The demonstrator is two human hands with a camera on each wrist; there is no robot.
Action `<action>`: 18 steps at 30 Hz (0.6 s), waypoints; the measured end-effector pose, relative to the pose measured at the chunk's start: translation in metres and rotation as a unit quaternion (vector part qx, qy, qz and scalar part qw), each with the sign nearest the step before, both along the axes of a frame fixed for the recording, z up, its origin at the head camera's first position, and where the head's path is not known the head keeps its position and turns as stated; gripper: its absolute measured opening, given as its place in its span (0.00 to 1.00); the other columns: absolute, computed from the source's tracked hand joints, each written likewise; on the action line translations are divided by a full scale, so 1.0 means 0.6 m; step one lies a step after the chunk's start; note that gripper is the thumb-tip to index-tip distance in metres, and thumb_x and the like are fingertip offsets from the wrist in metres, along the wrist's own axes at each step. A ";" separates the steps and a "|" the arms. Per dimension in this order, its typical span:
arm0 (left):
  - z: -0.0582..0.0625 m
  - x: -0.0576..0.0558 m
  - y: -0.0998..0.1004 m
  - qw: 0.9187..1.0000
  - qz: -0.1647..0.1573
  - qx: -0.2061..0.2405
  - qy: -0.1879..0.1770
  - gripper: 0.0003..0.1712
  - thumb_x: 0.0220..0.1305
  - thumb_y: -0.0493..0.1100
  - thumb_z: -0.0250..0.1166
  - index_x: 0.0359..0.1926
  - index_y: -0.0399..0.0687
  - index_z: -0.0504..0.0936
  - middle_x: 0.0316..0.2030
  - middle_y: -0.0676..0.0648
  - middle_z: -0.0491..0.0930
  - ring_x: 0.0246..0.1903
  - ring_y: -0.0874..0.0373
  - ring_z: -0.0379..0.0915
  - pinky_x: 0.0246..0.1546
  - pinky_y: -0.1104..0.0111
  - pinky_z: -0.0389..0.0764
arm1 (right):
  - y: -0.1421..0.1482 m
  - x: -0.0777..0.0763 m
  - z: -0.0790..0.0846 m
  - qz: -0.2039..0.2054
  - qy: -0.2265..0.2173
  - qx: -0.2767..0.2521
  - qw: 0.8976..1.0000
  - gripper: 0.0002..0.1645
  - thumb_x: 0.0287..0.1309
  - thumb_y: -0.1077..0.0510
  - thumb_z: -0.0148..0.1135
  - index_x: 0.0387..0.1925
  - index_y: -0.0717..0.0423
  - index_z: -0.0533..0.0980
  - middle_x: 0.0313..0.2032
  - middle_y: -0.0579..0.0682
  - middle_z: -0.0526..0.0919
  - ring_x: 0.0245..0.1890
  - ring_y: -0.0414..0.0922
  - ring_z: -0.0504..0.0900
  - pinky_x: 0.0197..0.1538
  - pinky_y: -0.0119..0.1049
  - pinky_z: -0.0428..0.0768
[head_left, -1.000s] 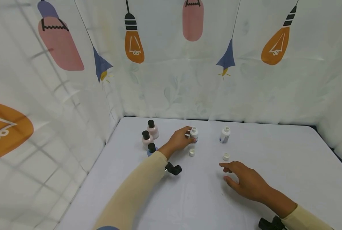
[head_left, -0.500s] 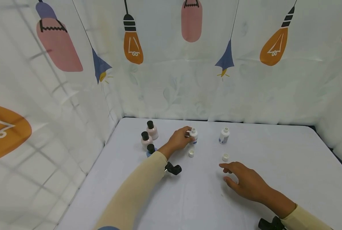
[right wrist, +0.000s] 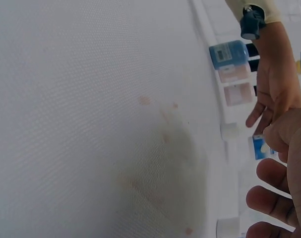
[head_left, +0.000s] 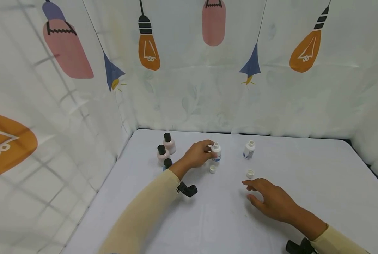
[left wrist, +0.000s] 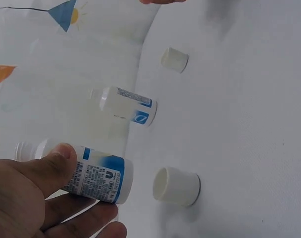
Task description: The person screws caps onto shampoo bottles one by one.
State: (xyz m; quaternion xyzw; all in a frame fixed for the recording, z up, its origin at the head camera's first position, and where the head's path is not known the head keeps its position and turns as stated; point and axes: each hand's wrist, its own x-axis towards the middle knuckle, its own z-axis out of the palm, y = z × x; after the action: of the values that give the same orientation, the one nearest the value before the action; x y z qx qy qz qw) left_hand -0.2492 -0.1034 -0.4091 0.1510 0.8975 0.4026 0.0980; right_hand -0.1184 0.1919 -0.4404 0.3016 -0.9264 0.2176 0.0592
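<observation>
Pinching a white bottle (head_left: 217, 151) behind a cap (head_left: 212, 169), the left hand (head_left: 197, 154) had its arm (head_left: 144, 211) partly blocking a blue bottle (right wrist: 229, 54) beside pink bottles (head_left: 170, 146); the right hand (head_left: 269, 200) hung with fingers apart.

Left hand (head_left: 197, 154): grips an uncapped white bottle (head_left: 217, 152)!
Right hand (head_left: 269, 199): near a white cap (head_left: 250, 174)!
Black-topped bottles (head_left: 169, 145): three, clustered left!

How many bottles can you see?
5: one white bottle in the left hand; another white bottle to its right; on the left, a back pink bottle, a front pink bottle and a blue bottle, partly hidden by the arm.
</observation>
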 end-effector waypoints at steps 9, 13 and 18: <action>0.034 0.044 -0.006 0.999 -0.051 -0.001 0.009 0.26 0.68 0.49 0.71 0.64 0.54 0.78 0.56 0.51 0.84 0.56 0.59 0.79 0.55 0.59 0.79 | 0.001 -0.003 0.005 -0.004 0.002 0.015 1.000 0.30 0.59 0.57 0.74 0.63 0.49 0.77 0.44 0.40 0.82 0.43 0.40 0.82 0.36 0.32 0.81; 0.039 0.061 -0.011 0.998 -0.064 -0.001 0.013 0.25 0.67 0.49 0.72 0.63 0.55 0.78 0.55 0.53 0.84 0.55 0.61 0.80 0.55 0.61 0.79 | 0.002 -0.005 0.008 -0.013 -0.003 0.021 1.000 0.30 0.60 0.57 0.74 0.63 0.49 0.77 0.44 0.41 0.83 0.43 0.40 0.82 0.36 0.32 0.81; 0.041 0.081 -0.023 0.996 -0.081 -0.002 0.024 0.24 0.68 0.48 0.71 0.62 0.54 0.78 0.56 0.52 0.83 0.53 0.61 0.81 0.53 0.62 0.80 | 0.001 -0.009 0.012 -0.023 -0.007 0.026 0.999 0.30 0.60 0.56 0.74 0.63 0.48 0.76 0.45 0.42 0.82 0.44 0.41 0.82 0.37 0.34 0.81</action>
State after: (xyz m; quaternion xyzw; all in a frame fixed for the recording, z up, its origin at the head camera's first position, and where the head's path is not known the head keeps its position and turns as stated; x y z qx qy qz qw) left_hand -0.2004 -0.1169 -0.3845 0.2326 0.8850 0.3881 0.1093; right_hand -0.1237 0.1928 -0.4331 0.2807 -0.9386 0.1944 0.0504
